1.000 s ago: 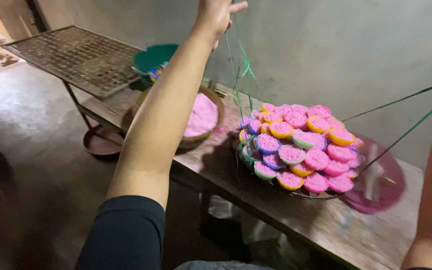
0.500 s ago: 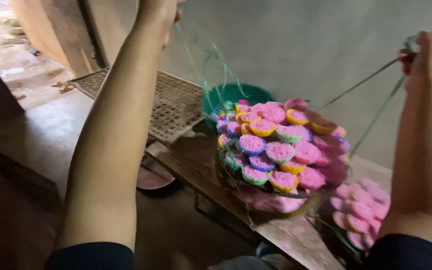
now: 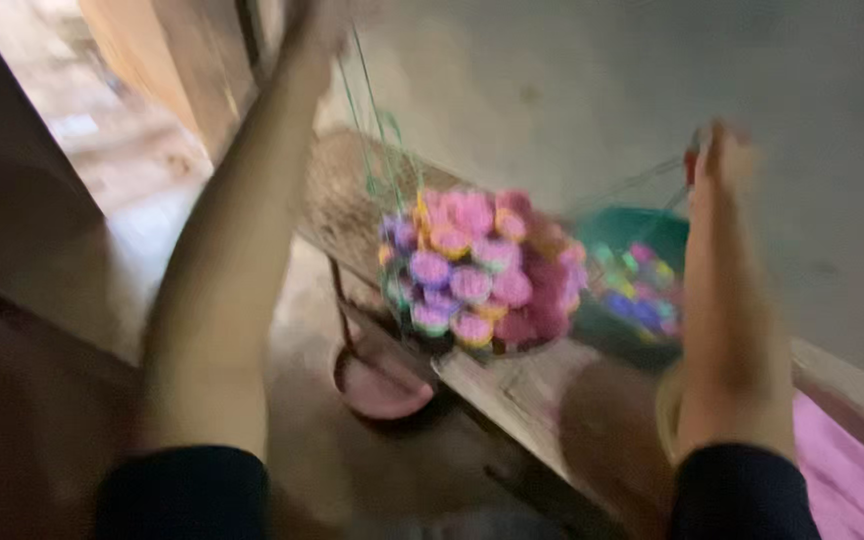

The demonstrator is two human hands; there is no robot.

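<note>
The tray of little cakes, pink, purple and orange, piled in a mound, hangs in the air from the green cords, off the wooden bench now and swung left from where it sat a second ago beside the basin. So the load is mine, all of it on the strings, and it is moving; the whole view is smeared with the swing. My left hand is up at the top edge, closed round the cords as far as I can make out, though blur and the frame edge hide the fingers. My right hand is raised too, pinching the other cords, which run down slantwise toward the tray. Behind the cakes sits a green tub with more coloured cakes in it. Under the bench, a pinkish round basin. At far right, something pink by my sleeve.
</note>
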